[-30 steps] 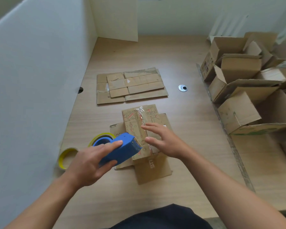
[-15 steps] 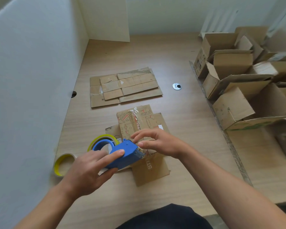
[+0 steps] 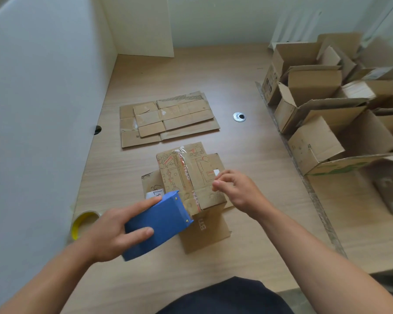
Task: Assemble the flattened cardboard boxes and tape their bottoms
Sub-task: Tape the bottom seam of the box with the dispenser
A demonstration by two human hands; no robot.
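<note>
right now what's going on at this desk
A person is taping a small printed box on the desk. The left hand grips a blue tape dispenser at the box's near edge; clear tape runs along its seam. The right hand, fingers curled, is at its right side. Flattened boxes wait behind.

Behind the printed box (image 3: pixel 197 171) a flattened cardboard stack (image 3: pixel 168 120) lies low, open tabletop (image 3: pixel 191 71) beyond. Right of the box, a passable strip ends at the pile of assembled boxes (image 3: pixel 322 114). Left, a white wall (image 3: pixel 43 109) and yellow tape roll (image 3: pixel 77 225) crowd in; a blue tape dispenser (image 3: pixel 159 223) touches its near edge.
</note>
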